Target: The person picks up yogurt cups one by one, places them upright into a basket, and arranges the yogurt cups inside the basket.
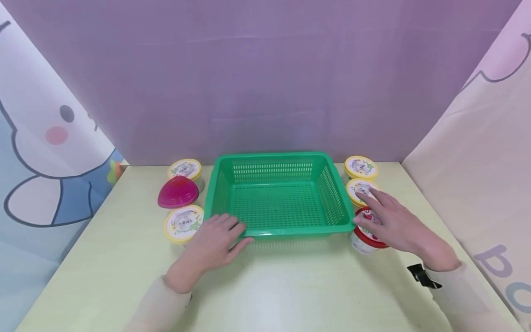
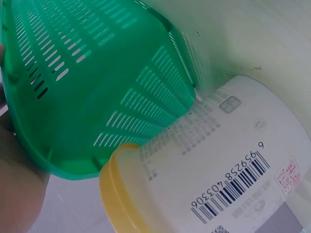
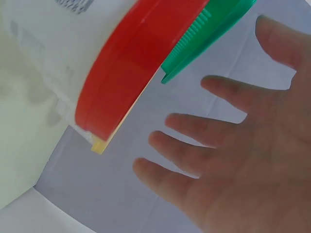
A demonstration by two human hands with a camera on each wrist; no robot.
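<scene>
1. On the pale yellow table (image 1: pixel 290 286), centre: green slotted basket (image 1: pixel 281 196), nothing inside it.
2. Left hand (image 1: pixel 217 242) lies flat, fingers straight, fingertips touching the basket's near left rim; grips nothing.
3. Just left of that hand: yellow-lidded cup (image 1: pixel 183 223). The left wrist view shows this cup (image 2: pixel 214 179) up close, barcode on its side, right beside the basket wall (image 2: pixel 97 82).
4. Further back on the left: magenta lid-like piece (image 1: pixel 178 192), then another yellow-lidded cup (image 1: pixel 185 169).
5. Right hand (image 1: pixel 392 221) is spread open above the red-lidded cup (image 1: pixel 367 237), at the basket's near right corner. Contact unclear; the right wrist view shows fingers (image 3: pixel 194 167) splayed beside the red lid (image 3: pixel 131 63), curled round nothing.
6. Behind it on the right: two yellow-lidded cups (image 1: pixel 361 167) (image 1: pixel 360 189), near one partly under the fingers.
</scene>
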